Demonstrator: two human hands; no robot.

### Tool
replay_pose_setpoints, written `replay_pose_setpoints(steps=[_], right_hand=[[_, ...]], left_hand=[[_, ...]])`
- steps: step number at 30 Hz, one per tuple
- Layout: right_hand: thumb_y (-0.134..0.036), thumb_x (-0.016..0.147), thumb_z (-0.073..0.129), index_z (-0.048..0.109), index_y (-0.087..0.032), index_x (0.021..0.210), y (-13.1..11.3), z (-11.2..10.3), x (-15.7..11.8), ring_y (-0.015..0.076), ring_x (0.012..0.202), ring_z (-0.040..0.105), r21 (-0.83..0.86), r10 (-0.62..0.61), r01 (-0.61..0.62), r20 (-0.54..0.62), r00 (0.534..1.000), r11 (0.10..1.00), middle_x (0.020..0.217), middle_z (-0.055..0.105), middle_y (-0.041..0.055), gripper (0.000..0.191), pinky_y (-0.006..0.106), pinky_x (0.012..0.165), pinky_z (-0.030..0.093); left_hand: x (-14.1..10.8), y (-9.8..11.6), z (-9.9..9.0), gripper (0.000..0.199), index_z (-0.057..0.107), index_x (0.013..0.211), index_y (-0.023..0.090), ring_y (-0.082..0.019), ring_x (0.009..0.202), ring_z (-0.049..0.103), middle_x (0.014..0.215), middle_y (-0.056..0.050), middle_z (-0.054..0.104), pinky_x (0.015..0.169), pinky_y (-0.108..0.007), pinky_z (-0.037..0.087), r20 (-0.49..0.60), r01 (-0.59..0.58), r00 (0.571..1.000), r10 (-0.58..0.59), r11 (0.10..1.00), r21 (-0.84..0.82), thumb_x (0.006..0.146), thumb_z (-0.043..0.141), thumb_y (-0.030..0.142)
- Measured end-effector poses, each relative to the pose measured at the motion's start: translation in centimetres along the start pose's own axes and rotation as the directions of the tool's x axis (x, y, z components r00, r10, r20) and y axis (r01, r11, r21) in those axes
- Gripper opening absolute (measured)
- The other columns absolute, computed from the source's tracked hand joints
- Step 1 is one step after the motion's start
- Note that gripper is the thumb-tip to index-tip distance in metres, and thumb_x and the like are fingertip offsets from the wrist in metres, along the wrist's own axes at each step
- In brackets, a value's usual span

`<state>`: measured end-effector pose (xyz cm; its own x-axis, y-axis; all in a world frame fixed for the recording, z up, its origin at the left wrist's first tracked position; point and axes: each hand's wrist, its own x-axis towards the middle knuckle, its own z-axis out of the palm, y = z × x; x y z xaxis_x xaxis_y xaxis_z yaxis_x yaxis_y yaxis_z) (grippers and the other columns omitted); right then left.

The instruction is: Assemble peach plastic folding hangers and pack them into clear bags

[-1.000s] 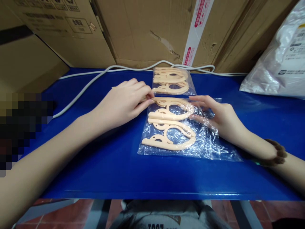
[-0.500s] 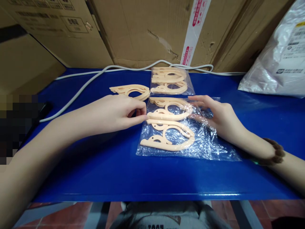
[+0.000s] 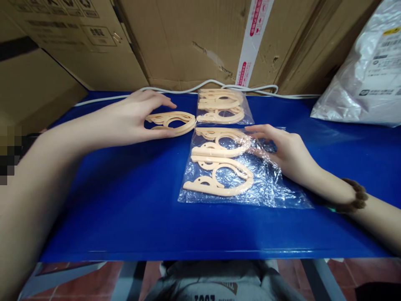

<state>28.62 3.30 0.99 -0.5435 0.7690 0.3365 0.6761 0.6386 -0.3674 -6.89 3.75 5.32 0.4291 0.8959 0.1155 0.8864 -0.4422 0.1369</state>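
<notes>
My left hand [image 3: 138,115] has its thumb and fingers spread around a loose stack of beige folding clothes hangers [image 3: 188,125]; the thumb lies along the stack's near side, while the fingers arch over its far side. Right of it, a clear plastic bag [image 3: 269,196] lies flat with several folded beige hangers [image 3: 225,192] showing through. My right hand [image 3: 278,148] rests at this bag's right part, fingers apart, some of them seemingly behind the film. Just behind lies a second clear bag [image 3: 247,117] holding more hangers [image 3: 219,104].
Large cardboard boxes [image 3: 188,42] stand along the back of the blue table [image 3: 150,221]. A white cable [image 3: 169,89] runs in front of them. A white plastic parcel bag [image 3: 354,88] leans at the back right. The table's front edge is close to my body.
My left hand has moved from the left edge of the near bag, back and left to the loose hangers, and its fingers have spread. My right hand has barely moved.
</notes>
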Motion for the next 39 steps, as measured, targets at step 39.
replay_pose_setpoints(steps=[39], right_hand=[[-0.035, 0.099, 0.063, 0.039, -0.025, 0.155, -5.1, -3.6, -2.3, 0.0337, 0.131, 0.055, -0.18, -0.412, 0.411, 0.037, 0.911, 0.894, 0.151, 0.05, 0.0146, 0.062, 0.051, 0.103, 0.053]], left_hand=[[-1.3, 10.5, 2.9, 0.061, 0.043, 0.146, 0.012, -0.028, 0.133, 0.054, 0.141, -0.017, 0.057, 0.111, -0.043, 0.046, -0.369, -0.496, 0.814, 0.449, 0.867, -0.04, 0.096, 0.065, 0.04]])
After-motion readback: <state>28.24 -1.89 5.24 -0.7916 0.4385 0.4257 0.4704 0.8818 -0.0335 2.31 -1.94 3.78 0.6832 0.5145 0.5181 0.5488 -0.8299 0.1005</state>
